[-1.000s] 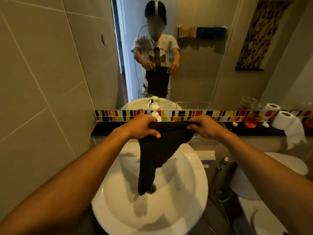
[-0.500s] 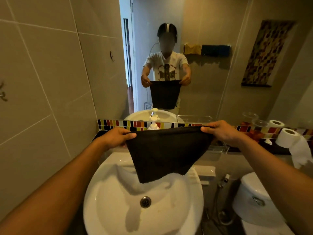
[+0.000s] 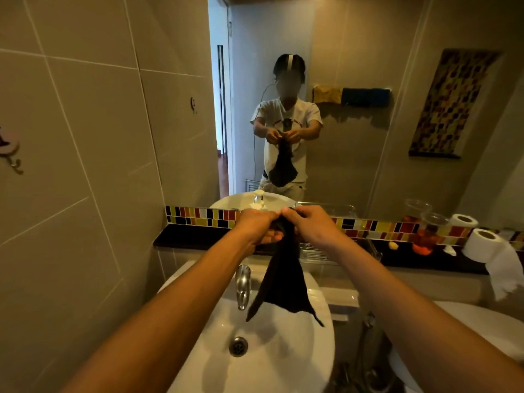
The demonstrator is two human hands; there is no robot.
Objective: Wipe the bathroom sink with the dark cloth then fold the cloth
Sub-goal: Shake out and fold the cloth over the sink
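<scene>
The dark cloth point(image 3: 282, 282) hangs doubled over in the air above the white sink point(image 3: 286, 353), its lower corners spreading just over the basin. My left hand point(image 3: 256, 226) and my right hand point(image 3: 310, 225) are pressed together at chest height, both pinching the cloth's top edge. The chrome tap point(image 3: 243, 285) stands just left of the hanging cloth. The round drain point(image 3: 238, 346) sits in the middle of the basin.
A black ledge point(image 3: 187, 236) with a coloured tile strip runs behind the sink under the mirror. On it stand a clear tray point(image 3: 340, 251), an orange jar point(image 3: 424, 239) and a toilet roll point(image 3: 482, 245). A white toilet point(image 3: 487, 333) is at the right; tiled wall at the left.
My hands, spread wide with the cloth stretched flat half a second ago, have come together, so the cloth now hangs doubled and narrow. The view has tilted slightly upward.
</scene>
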